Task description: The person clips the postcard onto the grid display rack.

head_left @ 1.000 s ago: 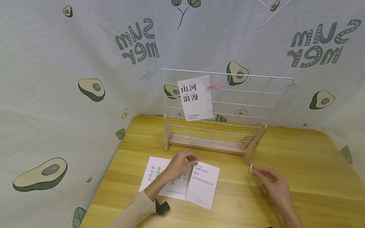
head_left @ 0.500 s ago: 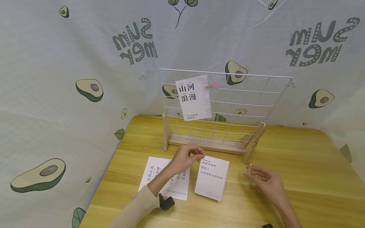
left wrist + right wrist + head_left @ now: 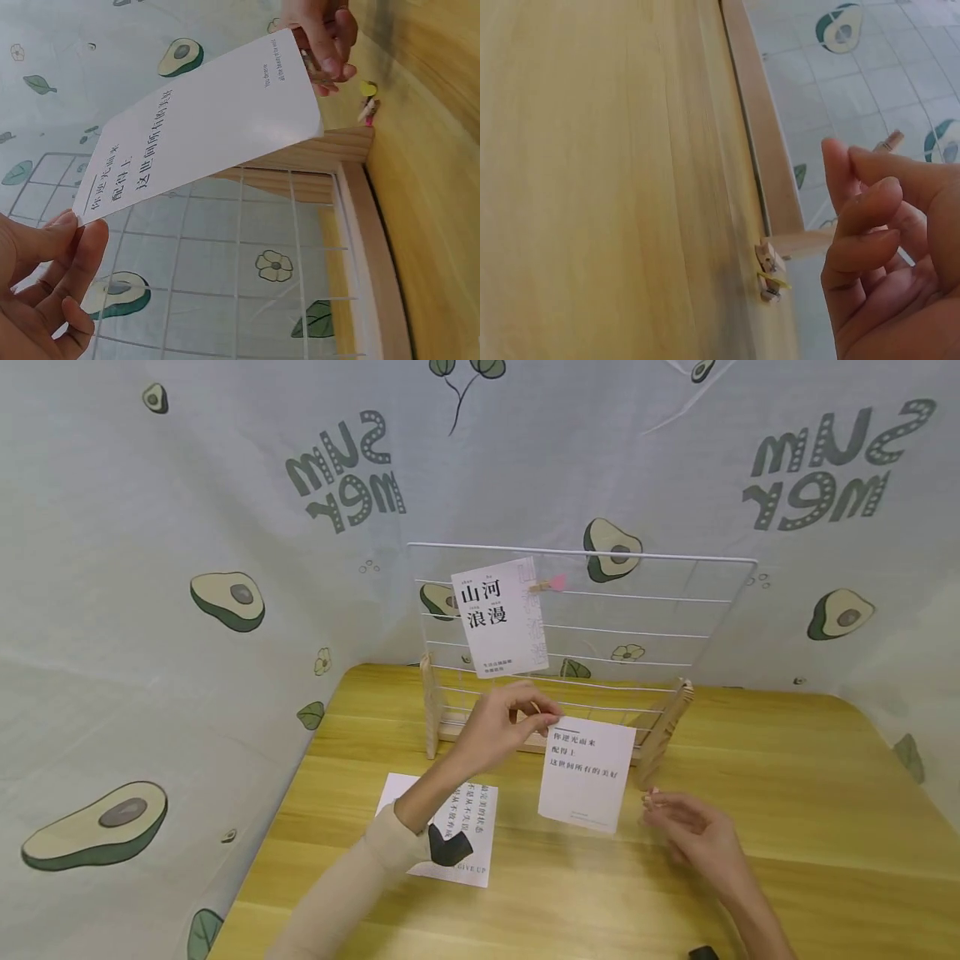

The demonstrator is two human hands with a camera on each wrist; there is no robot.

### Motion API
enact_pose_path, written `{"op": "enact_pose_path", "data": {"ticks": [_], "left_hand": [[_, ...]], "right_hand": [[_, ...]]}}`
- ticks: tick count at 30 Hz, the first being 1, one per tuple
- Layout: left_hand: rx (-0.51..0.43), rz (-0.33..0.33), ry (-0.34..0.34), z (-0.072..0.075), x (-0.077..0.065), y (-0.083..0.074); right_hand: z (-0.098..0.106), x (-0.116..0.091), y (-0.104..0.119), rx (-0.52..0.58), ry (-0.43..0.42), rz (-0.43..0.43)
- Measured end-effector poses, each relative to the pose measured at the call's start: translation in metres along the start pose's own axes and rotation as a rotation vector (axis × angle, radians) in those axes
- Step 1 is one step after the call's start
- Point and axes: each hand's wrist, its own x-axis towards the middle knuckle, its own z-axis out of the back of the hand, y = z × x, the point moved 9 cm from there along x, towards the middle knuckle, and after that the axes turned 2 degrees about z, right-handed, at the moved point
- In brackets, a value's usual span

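Observation:
My left hand (image 3: 506,727) pinches a white card (image 3: 585,785) with printed lines by its top left corner. The card hangs in front of the lower right part of a white wire grid rack (image 3: 663,727) with wooden feet. Low by the right foot, my right hand (image 3: 697,839) pinches a small wooden clothespin (image 3: 890,141) between thumb and forefinger. Another card (image 3: 498,627) hangs on the grid, held by a clothespin with a pink heart (image 3: 557,583). More clothespins (image 3: 771,270) lie on the table near the rack's foot, one with a yellow heart.
White cards (image 3: 476,835) lie on the wooden table (image 3: 600,902) at left, partly covered by my left forearm. Behind the rack hangs a pale curtain (image 3: 247,485) printed with avocados. A black wrist mount (image 3: 450,847) sits at my left cuff.
My left hand has lifted the card off the table and carried it up and to the right, toward the rack. My right hand has shifted slightly left with its clothespin.

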Motion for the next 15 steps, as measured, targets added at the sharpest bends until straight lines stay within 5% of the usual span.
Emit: {"op": "enact_pose_path", "data": {"ticks": [9,15], "left_hand": [[0.055,-0.166,-0.09,0.012,0.035,-0.054],[0.18,-0.264,-0.199,0.024,0.06,-0.088]], "right_hand": [[-0.002,-0.001,-0.004,0.019,-0.013,-0.047],[-0.002,-0.003,-0.01,0.014,0.008,-0.112]]}}
